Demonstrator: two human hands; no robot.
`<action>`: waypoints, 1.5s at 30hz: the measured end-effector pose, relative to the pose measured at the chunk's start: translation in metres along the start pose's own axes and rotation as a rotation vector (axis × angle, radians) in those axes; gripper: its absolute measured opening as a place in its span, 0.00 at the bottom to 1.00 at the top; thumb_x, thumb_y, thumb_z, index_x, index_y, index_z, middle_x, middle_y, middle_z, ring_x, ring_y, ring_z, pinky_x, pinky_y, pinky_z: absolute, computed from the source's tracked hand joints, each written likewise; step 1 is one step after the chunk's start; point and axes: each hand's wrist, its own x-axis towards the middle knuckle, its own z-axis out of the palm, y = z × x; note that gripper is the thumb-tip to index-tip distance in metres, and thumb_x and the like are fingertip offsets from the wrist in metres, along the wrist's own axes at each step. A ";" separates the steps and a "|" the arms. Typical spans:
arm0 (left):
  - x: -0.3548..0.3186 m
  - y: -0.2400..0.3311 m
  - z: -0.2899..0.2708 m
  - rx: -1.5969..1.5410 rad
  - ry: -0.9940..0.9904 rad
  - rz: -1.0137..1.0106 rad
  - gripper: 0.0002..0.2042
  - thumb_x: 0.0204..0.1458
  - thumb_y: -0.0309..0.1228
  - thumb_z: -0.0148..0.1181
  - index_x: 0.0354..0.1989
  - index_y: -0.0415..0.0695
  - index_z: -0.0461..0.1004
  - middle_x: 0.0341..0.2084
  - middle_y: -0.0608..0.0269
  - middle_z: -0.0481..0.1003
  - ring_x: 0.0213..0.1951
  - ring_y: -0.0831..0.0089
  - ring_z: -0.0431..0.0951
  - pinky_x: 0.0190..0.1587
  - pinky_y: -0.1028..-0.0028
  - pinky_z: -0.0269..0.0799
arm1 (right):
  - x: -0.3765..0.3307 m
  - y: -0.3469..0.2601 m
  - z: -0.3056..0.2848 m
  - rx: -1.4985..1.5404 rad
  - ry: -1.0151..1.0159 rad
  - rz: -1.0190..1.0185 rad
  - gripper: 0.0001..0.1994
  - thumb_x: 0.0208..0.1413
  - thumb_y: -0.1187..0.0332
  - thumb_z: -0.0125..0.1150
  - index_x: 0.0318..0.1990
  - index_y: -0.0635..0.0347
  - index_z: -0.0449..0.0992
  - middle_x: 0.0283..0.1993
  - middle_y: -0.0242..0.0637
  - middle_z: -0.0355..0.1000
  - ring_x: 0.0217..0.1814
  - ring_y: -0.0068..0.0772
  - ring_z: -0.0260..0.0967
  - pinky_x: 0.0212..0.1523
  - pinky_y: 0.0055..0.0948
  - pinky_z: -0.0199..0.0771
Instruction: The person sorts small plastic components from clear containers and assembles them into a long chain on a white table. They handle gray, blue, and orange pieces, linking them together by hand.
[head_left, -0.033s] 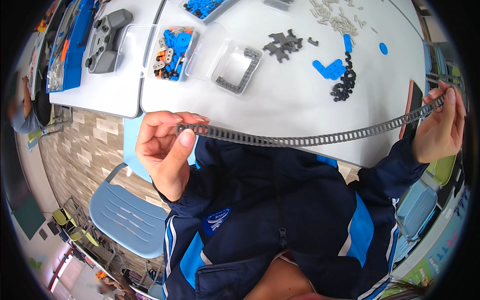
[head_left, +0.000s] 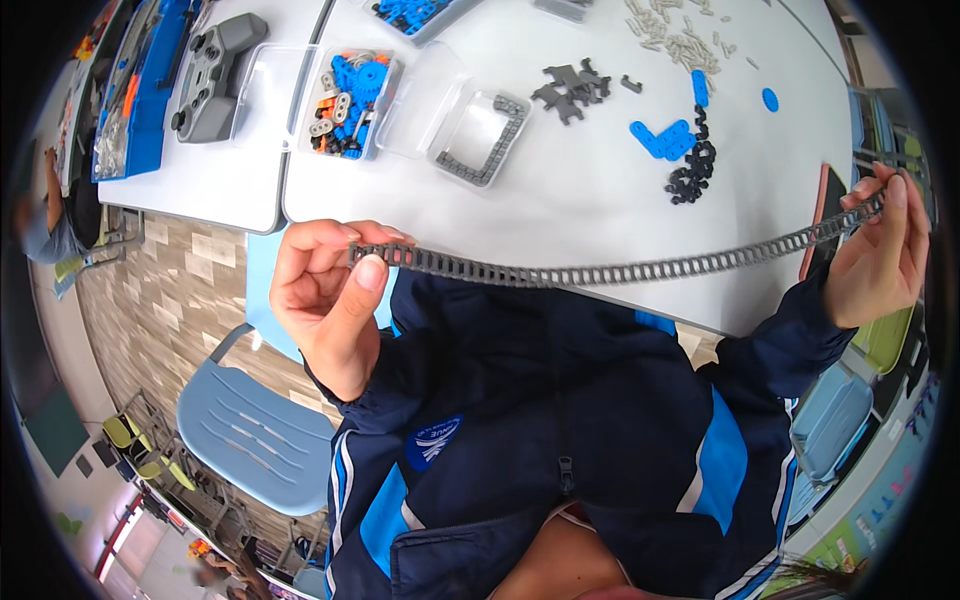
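Note:
A long dark grey chain of plastic track links (head_left: 600,273) stretches between my two hands above the table's near edge, sagging a little in the middle. My left hand (head_left: 325,305) pinches its left end between thumb and fingers. At the far right, my right hand (head_left: 885,250) grips the other end with thumb and fingertips. Beyond the chain, a clear plastic box (head_left: 468,130) holds more grey links along its inner walls. Loose dark grey pieces (head_left: 572,88) lie to the right of that box. Nearer my right hand are blue beams (head_left: 665,140) and a cluster of black links (head_left: 690,180).
A clear box of mixed blue, orange and grey parts (head_left: 350,105) stands at the back left, near a grey game controller (head_left: 215,80). Small pale pins (head_left: 680,45) are scattered at the back. A blue chair (head_left: 250,430) stands left of me. A flat dark reddish-edged object (head_left: 822,215) lies by my right hand.
The middle of the track chain sits very slightly higher. Both hands keep their hold on its ends.

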 end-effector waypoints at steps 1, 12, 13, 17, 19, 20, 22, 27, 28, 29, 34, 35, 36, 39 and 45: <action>0.000 -0.002 -0.002 0.001 0.033 0.002 0.14 0.54 0.13 0.64 0.47 0.36 0.71 0.40 0.43 0.82 0.44 0.64 0.83 0.50 0.66 0.79 | -0.002 0.000 0.003 0.005 -0.023 0.014 0.12 0.64 0.79 0.63 0.51 0.81 0.77 0.43 0.61 0.80 0.37 0.42 0.81 0.39 0.31 0.84; 0.010 -0.025 -0.019 0.002 0.101 0.120 0.14 0.60 0.22 0.65 0.51 0.36 0.68 0.39 0.49 0.78 0.46 0.58 0.82 0.51 0.65 0.82 | 0.010 0.018 0.008 0.236 0.058 0.269 0.12 0.70 0.70 0.59 0.53 0.71 0.77 0.50 0.45 0.75 0.43 0.32 0.76 0.42 0.27 0.79; 0.010 -0.024 -0.017 -0.050 0.126 0.130 0.15 0.58 0.20 0.66 0.49 0.37 0.68 0.39 0.48 0.79 0.44 0.59 0.82 0.50 0.65 0.82 | 0.014 0.023 -0.001 0.385 0.002 0.370 0.11 0.70 0.70 0.59 0.52 0.69 0.76 0.48 0.43 0.73 0.43 0.30 0.73 0.42 0.26 0.76; 0.009 -0.026 -0.006 -0.118 0.091 0.181 0.19 0.50 0.16 0.72 0.47 0.38 0.69 0.37 0.46 0.81 0.42 0.60 0.84 0.49 0.64 0.81 | 0.010 0.037 -0.009 0.769 -0.184 0.535 0.08 0.70 0.70 0.58 0.51 0.63 0.73 0.44 0.35 0.64 0.40 0.25 0.62 0.38 0.24 0.66; 0.005 -0.030 0.003 -0.100 0.028 0.194 0.22 0.45 0.16 0.77 0.46 0.38 0.71 0.38 0.46 0.81 0.43 0.59 0.84 0.51 0.63 0.81 | 0.000 0.037 0.001 0.873 -0.259 0.551 0.09 0.67 0.70 0.61 0.50 0.60 0.71 0.41 0.33 0.62 0.37 0.24 0.56 0.36 0.22 0.62; 0.003 -0.034 0.007 -0.042 0.000 0.198 0.23 0.43 0.16 0.78 0.45 0.37 0.72 0.39 0.46 0.81 0.44 0.60 0.83 0.52 0.63 0.79 | -0.007 0.034 0.006 0.909 -0.340 0.574 0.08 0.66 0.70 0.62 0.47 0.59 0.70 0.41 0.33 0.60 0.38 0.24 0.55 0.35 0.22 0.62; -0.001 -0.032 0.020 0.010 -0.060 0.169 0.21 0.42 0.15 0.78 0.43 0.37 0.74 0.39 0.46 0.81 0.45 0.61 0.83 0.52 0.65 0.78 | -0.022 0.022 0.019 0.983 -0.495 0.622 0.11 0.64 0.68 0.66 0.40 0.56 0.67 0.40 0.32 0.58 0.39 0.23 0.55 0.35 0.20 0.62; -0.008 -0.034 0.048 0.151 -0.246 0.154 0.18 0.40 0.20 0.81 0.41 0.36 0.81 0.39 0.52 0.82 0.42 0.67 0.82 0.47 0.70 0.76 | -0.054 -0.011 0.056 1.019 -0.816 0.637 0.08 0.59 0.72 0.69 0.41 0.68 0.79 0.43 0.53 0.77 0.32 0.31 0.76 0.34 0.25 0.79; -0.009 -0.035 0.052 0.145 -0.281 0.133 0.18 0.40 0.21 0.82 0.41 0.36 0.82 0.39 0.53 0.82 0.41 0.68 0.81 0.46 0.70 0.75 | -0.057 -0.014 0.057 1.022 -0.895 0.614 0.08 0.58 0.79 0.67 0.44 0.71 0.80 0.43 0.54 0.78 0.36 0.33 0.78 0.38 0.26 0.81; -0.008 -0.037 0.059 0.175 -0.286 0.150 0.18 0.40 0.24 0.83 0.41 0.37 0.84 0.38 0.55 0.81 0.40 0.70 0.80 0.44 0.72 0.75 | -0.060 -0.022 0.060 1.020 -0.924 0.655 0.09 0.57 0.84 0.65 0.46 0.71 0.80 0.43 0.51 0.79 0.41 0.34 0.80 0.42 0.27 0.81; -0.012 -0.035 0.086 0.207 -0.332 0.088 0.16 0.43 0.22 0.80 0.43 0.38 0.85 0.41 0.55 0.79 0.42 0.68 0.81 0.48 0.70 0.77 | -0.066 -0.042 0.060 0.956 -0.894 0.934 0.08 0.57 0.85 0.67 0.43 0.71 0.82 0.45 0.44 0.80 0.48 0.32 0.80 0.48 0.28 0.81; -0.012 -0.037 0.091 0.197 -0.336 0.087 0.16 0.44 0.21 0.79 0.44 0.38 0.85 0.42 0.55 0.79 0.43 0.67 0.81 0.49 0.70 0.77 | -0.067 -0.041 0.060 0.940 -0.895 0.931 0.08 0.57 0.84 0.68 0.43 0.71 0.82 0.45 0.44 0.81 0.49 0.31 0.80 0.49 0.28 0.81; -0.011 -0.038 0.096 0.188 -0.343 0.084 0.16 0.45 0.21 0.78 0.44 0.37 0.85 0.43 0.55 0.79 0.43 0.67 0.81 0.50 0.69 0.78 | -0.070 -0.039 0.059 0.921 -0.889 0.906 0.08 0.57 0.84 0.69 0.45 0.71 0.82 0.45 0.43 0.81 0.49 0.31 0.80 0.50 0.28 0.81; -0.008 -0.044 0.105 0.152 -0.367 0.096 0.16 0.46 0.19 0.77 0.45 0.37 0.85 0.45 0.55 0.79 0.46 0.66 0.82 0.51 0.69 0.79 | -0.073 -0.037 0.058 0.900 -0.872 0.858 0.11 0.57 0.82 0.70 0.47 0.70 0.82 0.46 0.43 0.82 0.49 0.30 0.80 0.52 0.27 0.81; -0.015 -0.042 0.105 0.206 -0.316 0.011 0.17 0.45 0.19 0.77 0.46 0.38 0.86 0.44 0.55 0.80 0.46 0.67 0.82 0.50 0.71 0.79 | -0.068 -0.044 0.058 0.960 -0.807 1.038 0.09 0.57 0.82 0.71 0.45 0.69 0.83 0.45 0.42 0.82 0.48 0.28 0.80 0.53 0.26 0.80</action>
